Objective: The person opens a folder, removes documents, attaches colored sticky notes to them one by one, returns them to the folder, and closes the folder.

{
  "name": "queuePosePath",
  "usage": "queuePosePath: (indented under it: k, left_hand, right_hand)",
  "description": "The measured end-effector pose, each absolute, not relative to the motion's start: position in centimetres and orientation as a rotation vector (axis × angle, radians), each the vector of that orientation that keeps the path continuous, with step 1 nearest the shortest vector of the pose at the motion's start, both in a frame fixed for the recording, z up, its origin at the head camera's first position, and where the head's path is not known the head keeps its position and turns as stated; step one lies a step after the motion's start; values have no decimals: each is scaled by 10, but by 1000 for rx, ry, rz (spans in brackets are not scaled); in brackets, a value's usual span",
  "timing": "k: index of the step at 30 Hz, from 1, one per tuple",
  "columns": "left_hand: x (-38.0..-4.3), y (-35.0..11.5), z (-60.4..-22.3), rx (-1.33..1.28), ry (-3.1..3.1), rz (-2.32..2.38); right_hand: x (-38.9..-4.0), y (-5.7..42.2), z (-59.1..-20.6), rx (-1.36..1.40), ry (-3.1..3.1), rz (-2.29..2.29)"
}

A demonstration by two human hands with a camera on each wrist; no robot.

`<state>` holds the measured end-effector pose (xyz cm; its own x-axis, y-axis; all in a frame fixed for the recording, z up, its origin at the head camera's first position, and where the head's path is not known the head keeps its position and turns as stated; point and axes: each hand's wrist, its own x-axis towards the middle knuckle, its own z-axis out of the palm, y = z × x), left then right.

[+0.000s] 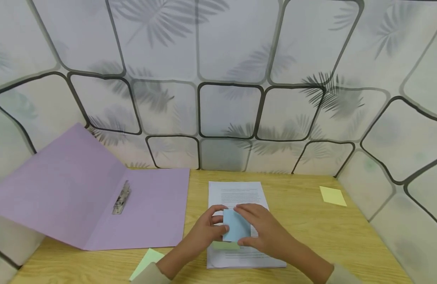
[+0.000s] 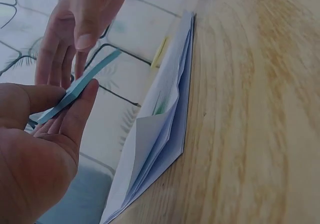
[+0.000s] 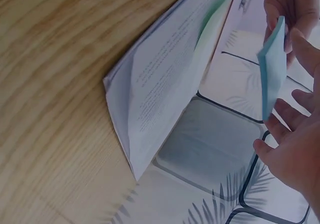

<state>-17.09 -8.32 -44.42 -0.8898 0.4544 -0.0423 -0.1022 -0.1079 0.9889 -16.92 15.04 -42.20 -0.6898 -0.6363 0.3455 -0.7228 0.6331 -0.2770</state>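
Observation:
My left hand (image 1: 207, 227) pinches a pad of light blue sticky notes (image 1: 237, 226) along its left side, thumb in front and fingers behind. The pad is held up above a stack of printed paper (image 1: 239, 189); its thin edge shows in the left wrist view. Around the pad's right side my right hand (image 1: 266, 230) is spread, fingers near the top corner and thumb near the bottom one. In the left wrist view that thumb stands off from the pad (image 2: 82, 86). A pale green sticky note (image 1: 226, 245) lies on the top sheet, just below the blue pad.
At the left lies an open purple folder (image 1: 158, 213) with a metal clip (image 1: 121, 199), its cover leaning up against the wall. A green sticky pad (image 1: 147, 262) is partly under my left sleeve. A yellow sticky pad (image 1: 332, 196) lies at the right of the wooden table (image 1: 310, 225).

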Motion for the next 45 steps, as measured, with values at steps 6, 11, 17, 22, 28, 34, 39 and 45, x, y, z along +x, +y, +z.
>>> queuePosePath:
  k: [6,11,17,22,28,34,39,45]
  left_hand:
    - [-171,-80,-447,369,1776,2072]
    - [-171,-79,-449,363,1814,2065]
    - [-171,-80,-452,379,1819,2070]
    - [-170,-82,-454,396,1815,2050]
    - [-168,-83,-454,315,1771,2073]
    - [-167,-84,-453,312,1759,2078]
    - [-167,-85,-454,298,1809,2057]
    - [-168,-83,-455,350,1865,2019]
  right_hand:
    - [-167,148,-428,1123,-2597,479]
    - [-166,147,-433,1117,-2525,430]
    - [-165,148,-434,1151,-2488,434]
    - [-165,150,-435,1176,-2541,559]
    - [-165,149,-437,1088,-2583,764]
    - [-167,145,-440,971,-2509,840]
    - [-169,139,-441,1032,-2391,793]
    - [-169,132,-438,1099,-2304,767]
